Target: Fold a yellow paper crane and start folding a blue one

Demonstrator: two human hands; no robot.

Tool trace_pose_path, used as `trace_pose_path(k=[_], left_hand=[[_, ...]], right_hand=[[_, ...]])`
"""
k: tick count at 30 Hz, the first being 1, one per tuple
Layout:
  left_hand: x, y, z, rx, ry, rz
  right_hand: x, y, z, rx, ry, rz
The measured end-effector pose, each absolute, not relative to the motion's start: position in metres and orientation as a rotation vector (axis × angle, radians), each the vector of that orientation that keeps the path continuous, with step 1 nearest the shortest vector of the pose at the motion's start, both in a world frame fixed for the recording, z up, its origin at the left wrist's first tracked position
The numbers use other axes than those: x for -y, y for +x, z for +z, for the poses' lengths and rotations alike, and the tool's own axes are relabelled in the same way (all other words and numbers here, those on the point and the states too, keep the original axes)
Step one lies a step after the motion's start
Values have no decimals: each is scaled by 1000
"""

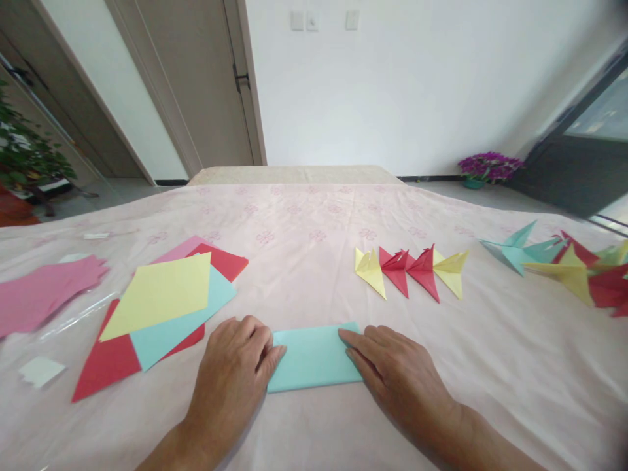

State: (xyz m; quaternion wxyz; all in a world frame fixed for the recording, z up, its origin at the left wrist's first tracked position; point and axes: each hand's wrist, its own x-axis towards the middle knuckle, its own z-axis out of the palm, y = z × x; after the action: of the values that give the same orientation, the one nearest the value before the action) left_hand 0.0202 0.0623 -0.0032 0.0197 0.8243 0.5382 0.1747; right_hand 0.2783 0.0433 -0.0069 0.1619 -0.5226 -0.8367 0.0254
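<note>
A light blue sheet of paper, folded into a flat rectangle, lies on the tablecloth in front of me. At its left end, my left hand has curled fingers and the thumb on top of the paper. Across from it, my right hand holds the right end, with index finger and thumb on the surface and the other fingers bent under. The fold runs along the near edge. Both palms face down, so the undersides of the fingers are hidden.
Loose yellow, red and blue sheets overlap at left, beside a pink paper stack and a white scrap. Folded paper cranes stand in a row at right, with more blue, yellow and red ones farther right.
</note>
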Motion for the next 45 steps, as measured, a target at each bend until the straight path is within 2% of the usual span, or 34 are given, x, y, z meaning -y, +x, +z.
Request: trace_pose_path(k=[10,15,19,22,39,45], left_hand=[[-63,20,-2,-1683,2509,563],[-61,19,-4,-1709,2513,779],[-58,20,-6,-1418,2700,887],[-56,20,-7,-1206,2752,836],[-16,33,-5,-1208,3238,221],[-9,31,-18,-1296,3100,233]], right_hand=[[-42,279,-7,2388,-1471,24],[-41,277,-2,2378,-1481,-47],[-40,276,-2,2439,-1397,-101],[-40,277,-4,2503,-1308,-117],[-27,284,16,2707,-1192,-164],[-5,281,36,2749,-1115,-448]])
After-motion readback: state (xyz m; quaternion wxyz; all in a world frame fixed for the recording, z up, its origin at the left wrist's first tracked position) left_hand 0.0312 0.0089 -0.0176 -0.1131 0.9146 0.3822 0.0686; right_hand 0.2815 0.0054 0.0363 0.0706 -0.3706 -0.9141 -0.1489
